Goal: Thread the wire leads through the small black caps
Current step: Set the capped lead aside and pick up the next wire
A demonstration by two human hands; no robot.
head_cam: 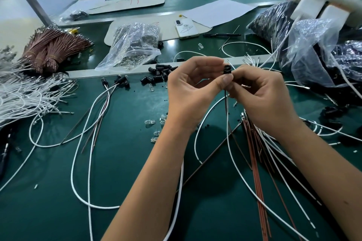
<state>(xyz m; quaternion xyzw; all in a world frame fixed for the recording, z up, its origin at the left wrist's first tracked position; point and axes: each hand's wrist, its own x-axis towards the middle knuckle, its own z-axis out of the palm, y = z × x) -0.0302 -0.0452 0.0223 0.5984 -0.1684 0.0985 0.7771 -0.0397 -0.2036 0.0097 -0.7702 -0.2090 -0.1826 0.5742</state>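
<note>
While we look down over the green bench, these are the things we can make out.

Black cap: one small black cap (227, 69) sits raised above the bench mat (127, 162), between our two hands, its open end turned up towards us.
Left hand: our left hand (193, 92) has its thumb and forefinger curled round the cap, pinching it from the left side.
Right hand: our right hand (260, 94) has its fingers curled in against the cap's right side and lower part; it seems to pinch the leads just under the cap, though the fingertips hide that spot.
Wire leads: a white lead (228, 123) and a brown lead (225, 103) hang down from beneath the cap and trail onto the mat.
Loose caps: a heap of black caps (159, 73) lies on the mat just beyond the left hand.
Finished pieces: caps with leads already through them (117, 82) lie to the left of that heap.
Spare wires: brown wires (258, 178) fan out beneath the right forearm; a bundle of white wires (23, 94) lies at the far left.
Small bulbs: clear bulbs (150, 122) are scattered near the left wrist.
Bags: a clear bag (133, 45) lies behind the heap.
</note>
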